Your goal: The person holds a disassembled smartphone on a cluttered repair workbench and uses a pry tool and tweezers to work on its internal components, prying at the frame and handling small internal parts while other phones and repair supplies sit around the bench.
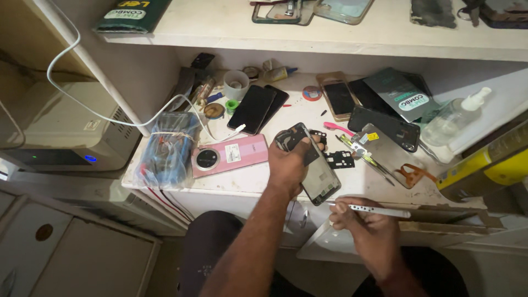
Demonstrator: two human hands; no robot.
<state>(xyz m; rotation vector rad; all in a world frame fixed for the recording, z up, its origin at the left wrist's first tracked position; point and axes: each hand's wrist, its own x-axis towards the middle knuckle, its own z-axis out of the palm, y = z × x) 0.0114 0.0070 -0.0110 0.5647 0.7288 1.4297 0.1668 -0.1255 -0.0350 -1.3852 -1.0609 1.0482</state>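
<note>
Phone frame (313,168) sits gripped in the left hand (289,162) just right of the pink phone (231,155), long axis running away toward the shelf. The right hand (366,228) pinches a slim metal tool (374,209), its tip apparently touching the frame's near end.

Opened phone (319,173) part hidden under left hand (290,165); shelf (352,33) items cut by top edge; small desk (247,181) parts indistinct.

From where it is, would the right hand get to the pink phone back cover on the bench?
Probably not directly: the right hand holds tweezers, and the left hand with the opened phone sits between it and the pink phone back cover.
</note>
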